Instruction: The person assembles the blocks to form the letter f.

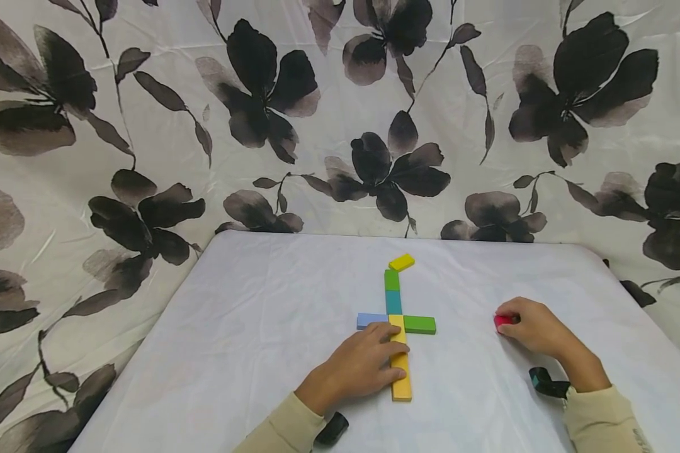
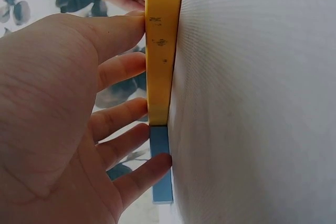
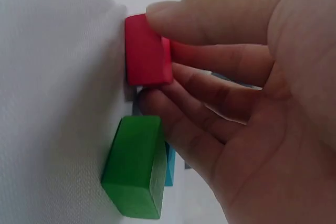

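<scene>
A long yellow block (image 1: 401, 380) lies flat on the white cloth. My left hand (image 1: 359, 362) rests on it, fingers spread and fairly straight, with the tips touching its top and side in the left wrist view. Across its far end sit a light blue block (image 1: 368, 319) on the left and a green block (image 1: 420, 324) on the right. Beyond these, a teal block (image 1: 393, 302), a lighter green block (image 1: 392, 279) and a tilted small yellow block (image 1: 402, 262) run away from me. Off to the right, my right hand (image 1: 535, 324) pinches a red block (image 3: 144, 51) between thumb and fingers.
The white-covered table (image 1: 249, 314) meets a flower-patterned cloth (image 1: 317, 126) at the back. A dark strapped device (image 1: 333, 430) sits at the left wrist, and another dark device (image 1: 546, 384) at the right wrist.
</scene>
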{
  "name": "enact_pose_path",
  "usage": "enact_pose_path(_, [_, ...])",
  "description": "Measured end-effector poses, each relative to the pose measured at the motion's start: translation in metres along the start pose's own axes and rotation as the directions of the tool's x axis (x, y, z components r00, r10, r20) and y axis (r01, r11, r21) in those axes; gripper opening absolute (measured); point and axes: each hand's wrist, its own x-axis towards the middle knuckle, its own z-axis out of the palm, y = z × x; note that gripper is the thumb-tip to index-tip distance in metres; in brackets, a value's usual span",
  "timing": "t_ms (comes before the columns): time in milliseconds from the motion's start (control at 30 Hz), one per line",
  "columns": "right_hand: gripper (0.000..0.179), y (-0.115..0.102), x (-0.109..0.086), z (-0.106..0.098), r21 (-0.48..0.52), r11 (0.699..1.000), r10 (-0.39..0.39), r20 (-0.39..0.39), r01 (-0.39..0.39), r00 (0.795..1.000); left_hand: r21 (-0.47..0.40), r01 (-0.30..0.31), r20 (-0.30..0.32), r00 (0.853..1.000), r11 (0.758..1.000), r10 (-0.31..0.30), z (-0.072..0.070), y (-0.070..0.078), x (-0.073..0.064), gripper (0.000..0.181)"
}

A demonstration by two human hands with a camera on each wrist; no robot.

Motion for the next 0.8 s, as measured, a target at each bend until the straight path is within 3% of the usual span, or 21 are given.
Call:
enact_pose_path(167, [0.029, -0.006, 0.003, 0.005, -0.005, 1.000, -0.002, -0.036, 0.002, 0.999, 0.005, 0.007, -0.005, 1.000, 1.000, -0.007, -0.001, -0.001, -0.001, 0.040])
enact_pose_path(333, [0.032, -0.009, 0.001, 0.012, 0.031, 0.997, 0.072, -0.068, -0.070, 0.995, -0.007, 0.003, -0.002, 1.000, 1.000, -0.003, 0.004, 0.001, -0.001, 0.039])
enact_pose_path(500, [0.036, -0.007, -0.003, 0.023, 0.179, 0.978, 0.124, -0.100, -0.105, 0.987, -0.015, 0.013, 0.018, 1.000, 1.000, -0.013, 0.010, 0.004, -0.003, 0.039])
enact_pose_path(633, [0.044, -0.011, 0.004, 0.024, 0.392, 0.919, 0.100, -0.124, -0.044, 0.987, -0.006, 0.016, 0.014, 1.000, 1.000, -0.016, 0.009, 0.004, -0.004, 0.039])
enact_pose_path(800, [0.054, -0.018, 0.026, 0.020, 0.617, 0.784, 0.148, -0.076, -0.070, 0.986, 0.008, 0.012, -0.001, 1.000, 1.000, -0.012, 0.003, 0.002, -0.001, 0.039])
